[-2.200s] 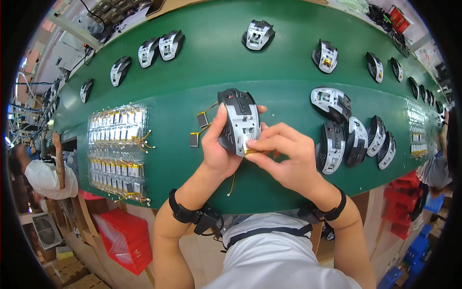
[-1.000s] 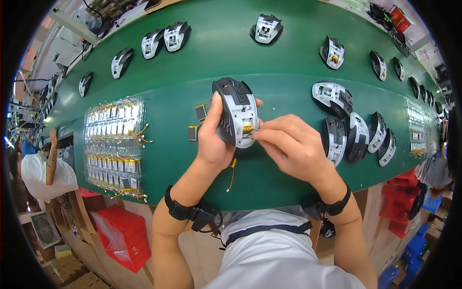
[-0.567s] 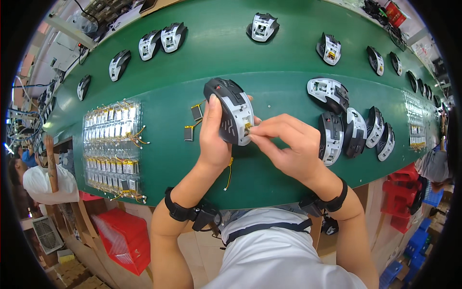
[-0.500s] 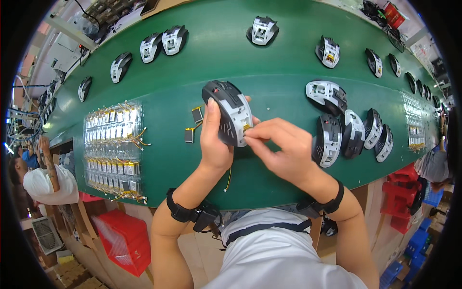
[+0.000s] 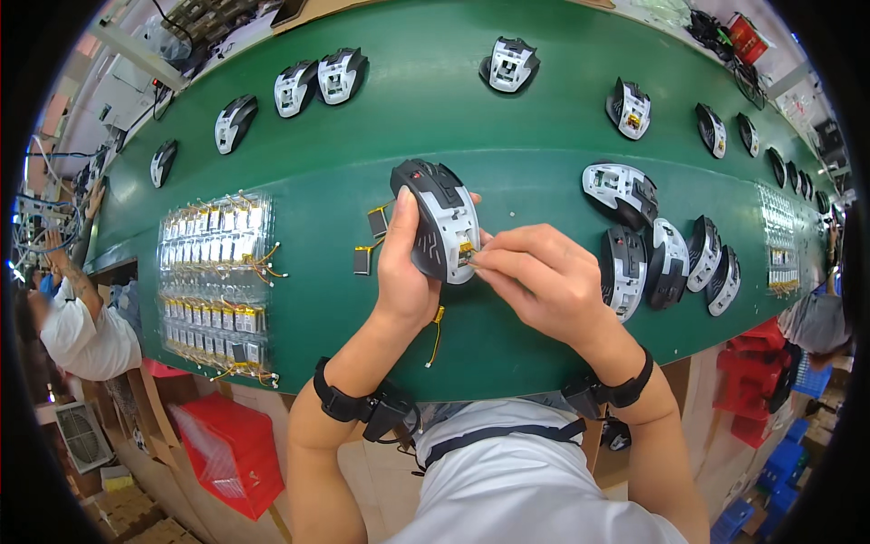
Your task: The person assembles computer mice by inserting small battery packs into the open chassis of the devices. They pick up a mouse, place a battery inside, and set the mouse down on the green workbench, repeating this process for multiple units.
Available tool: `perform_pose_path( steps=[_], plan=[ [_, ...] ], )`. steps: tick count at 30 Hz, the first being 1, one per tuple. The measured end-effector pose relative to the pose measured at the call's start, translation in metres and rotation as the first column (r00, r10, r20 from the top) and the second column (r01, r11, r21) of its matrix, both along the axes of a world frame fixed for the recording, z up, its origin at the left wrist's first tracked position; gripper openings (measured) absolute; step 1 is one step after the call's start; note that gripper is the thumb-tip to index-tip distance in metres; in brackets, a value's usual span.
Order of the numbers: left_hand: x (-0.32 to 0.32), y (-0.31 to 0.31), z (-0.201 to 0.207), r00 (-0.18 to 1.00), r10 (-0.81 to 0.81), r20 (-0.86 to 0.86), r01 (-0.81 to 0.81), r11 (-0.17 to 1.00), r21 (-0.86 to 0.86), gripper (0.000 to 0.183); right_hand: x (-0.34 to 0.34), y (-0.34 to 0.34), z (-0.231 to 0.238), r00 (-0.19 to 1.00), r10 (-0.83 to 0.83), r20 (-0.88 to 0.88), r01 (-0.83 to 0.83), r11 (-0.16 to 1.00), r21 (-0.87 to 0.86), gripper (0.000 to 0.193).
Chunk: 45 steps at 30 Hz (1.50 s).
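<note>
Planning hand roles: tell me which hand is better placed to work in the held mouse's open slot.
Likely the right hand: its fingertips are at the slot, while the left hand grips the mouse.

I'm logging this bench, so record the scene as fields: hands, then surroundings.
Left hand: grips a black and white mouse
Right hand: at the mouse's opening; anything pinched is too small to tell
In opening: small yellow part
Left side: rows of silver battery packs; loose packs nearer the mouse
Right side: five more mice nearby
Surface: green tabletop
</note>
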<state>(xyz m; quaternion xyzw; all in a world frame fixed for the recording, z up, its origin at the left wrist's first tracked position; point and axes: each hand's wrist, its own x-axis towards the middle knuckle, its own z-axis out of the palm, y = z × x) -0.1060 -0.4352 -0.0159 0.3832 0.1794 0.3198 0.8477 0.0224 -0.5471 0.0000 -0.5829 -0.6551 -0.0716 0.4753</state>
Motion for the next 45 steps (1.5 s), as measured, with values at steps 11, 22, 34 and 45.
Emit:
perform_pose_path(
  steps=[11,22,34,45],
  plan=[
    [0.004,-0.012,-0.003,0.980,0.195,0.038,-0.199,0.963,0.180,0.057,-0.021,0.003,-0.002,0.808,-0.023,-0.589,-0.071,0.988,-0.136,0.011],
    [0.000,-0.004,0.006,0.988,0.151,0.037,-0.145,0.981,-0.132,0.054,-0.029,0.001,-0.002,0.999,-0.033,0.036,0.035,0.998,-0.047,0.034],
    [0.004,-0.007,0.002,0.999,0.040,-0.031,-0.042,0.996,-0.078,0.057,-0.022,-0.003,0.001,0.956,-0.028,-0.292,-0.015,0.990,-0.142,0.032],
    [0.019,0.061,0.052,0.997,-0.007,-0.074,0.010,0.999,0.044,0.052,-0.038,-0.015,-0.025,0.819,0.573,-0.040,-0.563,0.785,-0.258,0.019]
  ],
)
